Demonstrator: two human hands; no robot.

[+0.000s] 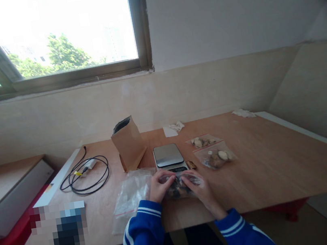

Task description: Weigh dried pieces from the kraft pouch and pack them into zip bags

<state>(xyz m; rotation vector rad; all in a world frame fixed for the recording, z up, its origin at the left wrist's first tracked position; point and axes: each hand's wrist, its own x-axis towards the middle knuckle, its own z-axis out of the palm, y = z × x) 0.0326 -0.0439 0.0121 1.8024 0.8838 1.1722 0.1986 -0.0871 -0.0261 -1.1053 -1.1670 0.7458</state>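
Note:
My left hand [161, 185] and my right hand [201, 188] grip the top of a clear plastic bag [178, 193], thumbs and fingers closed on its two sides. Dark and brown pieces show inside it, too small to name. The bag rests at the front of the table, just before a kitchen scale [167, 154] with a bare metal plate. Part of the scale's display is hidden by my hands. Beside the scale, near my right fingers, lies a small brown piece [191, 164]. Flat clear plastic bags [131, 193] lie to the left of my left hand.
A brown paper pouch [130, 144] stands open behind the flat bags. Two filled clear bags [216, 156] lie right of the scale. On the left is a coiled black cable [108, 172] with a white adapter [90, 163]. White scraps [171, 130] lie near the wall.

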